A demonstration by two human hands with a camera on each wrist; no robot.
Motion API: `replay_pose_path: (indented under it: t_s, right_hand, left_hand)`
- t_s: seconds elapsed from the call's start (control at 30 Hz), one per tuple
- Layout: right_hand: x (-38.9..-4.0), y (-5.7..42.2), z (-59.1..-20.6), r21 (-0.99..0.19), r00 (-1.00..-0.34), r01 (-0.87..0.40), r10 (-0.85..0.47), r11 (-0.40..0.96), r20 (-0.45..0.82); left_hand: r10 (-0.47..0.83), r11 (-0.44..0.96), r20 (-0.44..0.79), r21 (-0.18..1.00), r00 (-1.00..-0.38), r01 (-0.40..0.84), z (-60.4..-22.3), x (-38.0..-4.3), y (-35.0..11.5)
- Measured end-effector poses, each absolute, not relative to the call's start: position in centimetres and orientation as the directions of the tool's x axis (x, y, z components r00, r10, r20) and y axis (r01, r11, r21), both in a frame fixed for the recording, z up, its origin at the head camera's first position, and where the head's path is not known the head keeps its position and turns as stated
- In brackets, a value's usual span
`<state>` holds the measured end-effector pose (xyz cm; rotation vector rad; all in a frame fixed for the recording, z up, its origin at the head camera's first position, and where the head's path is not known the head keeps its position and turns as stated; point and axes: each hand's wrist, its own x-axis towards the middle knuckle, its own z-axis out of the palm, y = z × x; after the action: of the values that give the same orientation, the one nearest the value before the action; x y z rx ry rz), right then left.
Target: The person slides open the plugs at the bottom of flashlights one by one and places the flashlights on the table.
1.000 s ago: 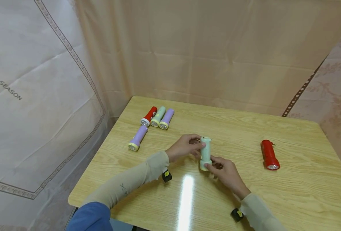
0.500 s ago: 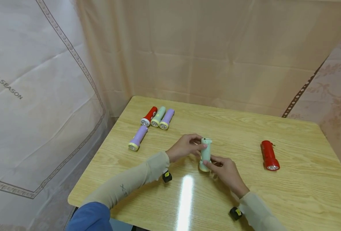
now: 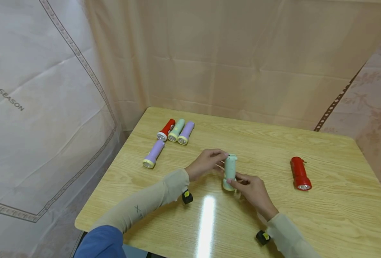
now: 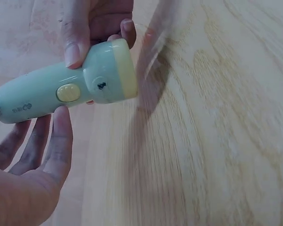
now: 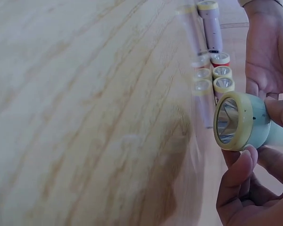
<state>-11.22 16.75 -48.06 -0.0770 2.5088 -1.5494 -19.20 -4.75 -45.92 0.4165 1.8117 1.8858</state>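
Between both hands a mint-green flashlight (image 3: 230, 168) is held upright above the table, lens end down. My right hand (image 3: 255, 191) pinches its wide head, thumb on the near side. My left hand (image 3: 206, 164) holds the upper part, thumb at the tail end and fingers along the body. In the left wrist view, its fingertips (image 4: 62, 120) lie beside the pale yellow switch (image 4: 68, 92). The right wrist view shows the clear lens (image 5: 228, 120) inside a cream rim, with the right fingers curled below it.
At the table's back left, a red flashlight (image 3: 166, 129), a mint one (image 3: 176, 130) and a purple one (image 3: 186, 133) lie side by side. Another purple flashlight (image 3: 154, 154) lies before them. A larger red flashlight (image 3: 300, 173) lies at the right on the wooden table (image 3: 332, 215).
My left thumb has slid from the flashlight's side up to its tail end. The flashlight has shifted very slightly, and the right thumb sits a little higher and further left on the head.
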Motion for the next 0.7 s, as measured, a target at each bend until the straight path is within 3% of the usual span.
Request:
replay_pose_path:
  t_s: [0.33, 0.7]
  right_hand:
    - [-11.12, 16.70, -48.53, -0.880, -0.982, 0.020, -0.155, 0.474, -0.106]
    - [-11.09, 16.43, -48.55, -0.872, -0.985, 0.031, -0.136, 0.488, -0.111]
  left_hand:
    - [0.547, -0.112, -0.224, 0.935, -0.806, -0.336, -46.41, -19.92, -4.84]
    - [0.546, -0.081, -0.236, 0.940, -0.804, -0.331, -46.11, -19.84, -4.67]
